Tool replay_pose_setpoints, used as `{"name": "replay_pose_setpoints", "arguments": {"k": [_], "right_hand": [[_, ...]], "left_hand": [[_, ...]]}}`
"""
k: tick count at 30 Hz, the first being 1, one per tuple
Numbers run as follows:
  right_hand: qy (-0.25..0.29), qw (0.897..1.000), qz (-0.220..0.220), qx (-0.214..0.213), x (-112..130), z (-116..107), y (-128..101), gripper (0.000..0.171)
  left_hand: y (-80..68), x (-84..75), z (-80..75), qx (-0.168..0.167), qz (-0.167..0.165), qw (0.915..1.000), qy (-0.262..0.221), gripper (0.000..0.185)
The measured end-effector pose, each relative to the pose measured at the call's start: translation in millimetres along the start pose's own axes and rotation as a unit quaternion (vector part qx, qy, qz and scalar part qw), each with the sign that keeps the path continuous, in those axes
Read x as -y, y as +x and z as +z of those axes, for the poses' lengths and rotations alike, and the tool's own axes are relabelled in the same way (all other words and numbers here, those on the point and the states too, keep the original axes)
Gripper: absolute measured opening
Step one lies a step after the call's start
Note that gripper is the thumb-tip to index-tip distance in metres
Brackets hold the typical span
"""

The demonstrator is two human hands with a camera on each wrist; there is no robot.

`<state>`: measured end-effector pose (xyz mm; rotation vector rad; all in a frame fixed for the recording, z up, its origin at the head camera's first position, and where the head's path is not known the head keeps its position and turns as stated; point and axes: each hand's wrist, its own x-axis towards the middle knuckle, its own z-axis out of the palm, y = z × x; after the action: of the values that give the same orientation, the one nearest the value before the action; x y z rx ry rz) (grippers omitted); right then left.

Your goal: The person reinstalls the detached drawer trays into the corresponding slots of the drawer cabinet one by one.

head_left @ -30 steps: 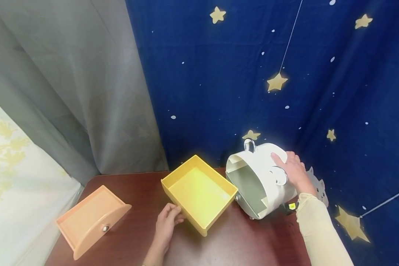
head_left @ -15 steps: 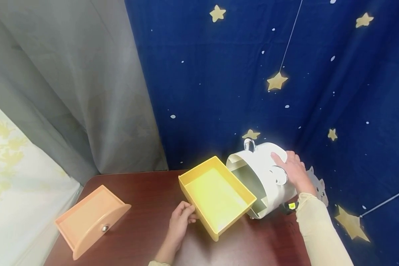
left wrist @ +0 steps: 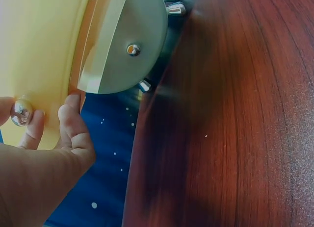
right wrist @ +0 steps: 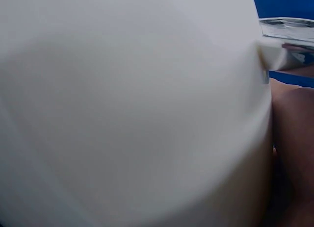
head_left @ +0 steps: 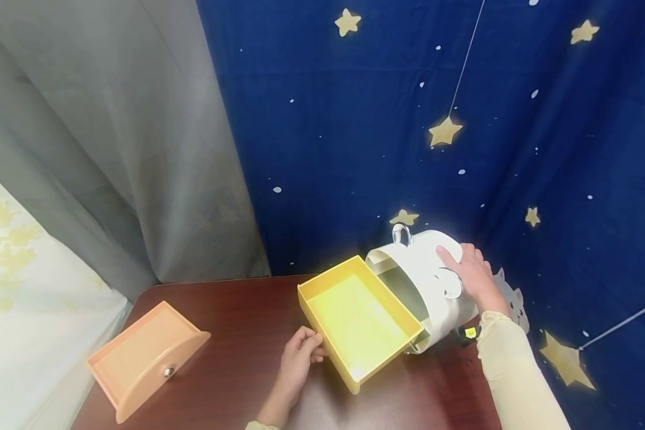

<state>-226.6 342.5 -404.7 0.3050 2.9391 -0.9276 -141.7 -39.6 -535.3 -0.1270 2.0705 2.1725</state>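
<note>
A yellow drawer (head_left: 360,322) hangs tilted above the brown table (head_left: 231,334), its far end entering the open front of a white rounded cabinet (head_left: 430,269). My left hand (head_left: 301,352) grips the drawer's near front; in the left wrist view its fingers (left wrist: 73,134) curl by the silver knob (left wrist: 22,112) on the yellow drawer (left wrist: 39,50). My right hand (head_left: 473,275) lies with spread fingers on the cabinet's top, beside a metal ring (head_left: 451,283). The white cabinet (right wrist: 137,109) fills the right wrist view.
An orange drawer (head_left: 145,355) with a small knob lies at the table's left front corner. A blue star-patterned cloth (head_left: 408,119) hangs right behind the cabinet, and a grey curtain (head_left: 113,131) hangs to the left. The cabinet's metal feet (left wrist: 174,10) show above the table (left wrist: 235,138).
My left hand has carried the yellow drawer to the right, and its far end now sits in the cabinet's opening. The right hand and orange drawer have stayed put.
</note>
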Motion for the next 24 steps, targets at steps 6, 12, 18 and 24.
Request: {"name": "replay_pose_setpoints", "arguments": {"k": [6, 12, 18, 24], "right_hand": [[0.002, 1.0, 0.005, 0.006, 1.3, -0.7, -0.9, 0.11], [0.003, 1.0, 0.002, 0.005, -0.2, 1.2, 0.4, 0.11], [0.005, 1.0, 0.003, 0.005, -1.0, 1.8, 0.7, 0.111], [0.003, 1.0, -0.001, -0.004, -1.0, 1.3, 1.0, 0.11]], "left_hand": [[0.8, 0.3, 1.8, 0.004, -0.003, 1.0, 0.007, 0.028], [2.5, 2.5, 1.8, 0.003, -0.008, 0.9998, 0.016, 0.027], [5.0, 5.5, 1.1, 0.006, -0.003, 0.9996, 0.028, 0.027], [5.8, 6.2, 3.8, 0.005, -0.001, 0.9994, 0.035, 0.025]]}}
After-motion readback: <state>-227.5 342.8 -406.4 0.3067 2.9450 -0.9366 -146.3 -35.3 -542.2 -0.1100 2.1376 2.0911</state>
